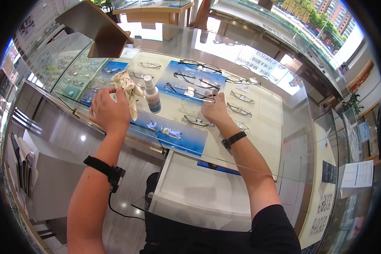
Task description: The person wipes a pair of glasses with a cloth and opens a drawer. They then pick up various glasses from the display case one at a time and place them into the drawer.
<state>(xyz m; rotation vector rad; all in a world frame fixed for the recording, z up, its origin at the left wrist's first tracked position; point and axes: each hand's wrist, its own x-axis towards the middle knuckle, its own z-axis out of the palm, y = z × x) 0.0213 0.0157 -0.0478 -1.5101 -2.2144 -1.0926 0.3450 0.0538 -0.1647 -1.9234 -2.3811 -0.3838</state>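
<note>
My left hand (111, 108) is closed on a crumpled beige cloth (127, 86) at the left of the glass counter. Just right of the cloth stands a white spray bottle (153, 98) with a printed label. My right hand (215, 109) pinches one end of a pair of dark-framed eyeglasses (189, 91), lenses facing up toward me. Behind that pair are two more dark-framed eyeglasses, a middle pair (197, 79) and a far pair (200, 66). My right fingertips are partly hidden by the frame.
Below the glass top (294, 139), several spectacles rest on cream and blue panels. An open white drawer (194, 190) juts out toward me. A brown stand (108, 44) is at the back left. A black cable (125, 215) hangs from my left wrist strap.
</note>
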